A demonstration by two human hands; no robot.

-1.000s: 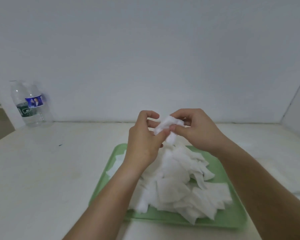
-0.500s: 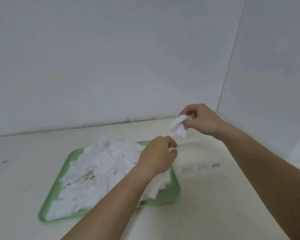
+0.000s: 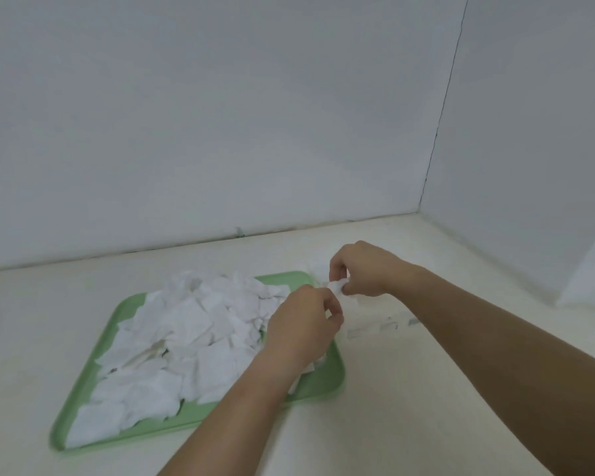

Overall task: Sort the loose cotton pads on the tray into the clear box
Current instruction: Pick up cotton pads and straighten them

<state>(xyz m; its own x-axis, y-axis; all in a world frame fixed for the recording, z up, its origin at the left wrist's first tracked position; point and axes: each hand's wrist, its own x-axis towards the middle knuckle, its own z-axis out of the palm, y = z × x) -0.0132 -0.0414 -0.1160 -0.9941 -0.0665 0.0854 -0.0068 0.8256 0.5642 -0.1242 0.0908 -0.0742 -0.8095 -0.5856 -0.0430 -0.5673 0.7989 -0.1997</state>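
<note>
A heap of white cotton pads (image 3: 186, 338) covers the green tray (image 3: 327, 383) on the pale table. My right hand (image 3: 364, 269) pinches one crumpled cotton pad (image 3: 337, 286) low over the clear box (image 3: 375, 317), which stands just right of the tray and is hard to make out. My left hand (image 3: 303, 328) hovers above the tray's right end with its fingers curled; I see nothing held in it.
White walls meet in a corner at the back right (image 3: 421, 207). The table (image 3: 392, 424) stretches out in front of and to the right of the tray.
My right hand has carried the pad down from mid-air to just over the clear box. The view has kept shifting right and the left hand has stayed over the tray's right end.
</note>
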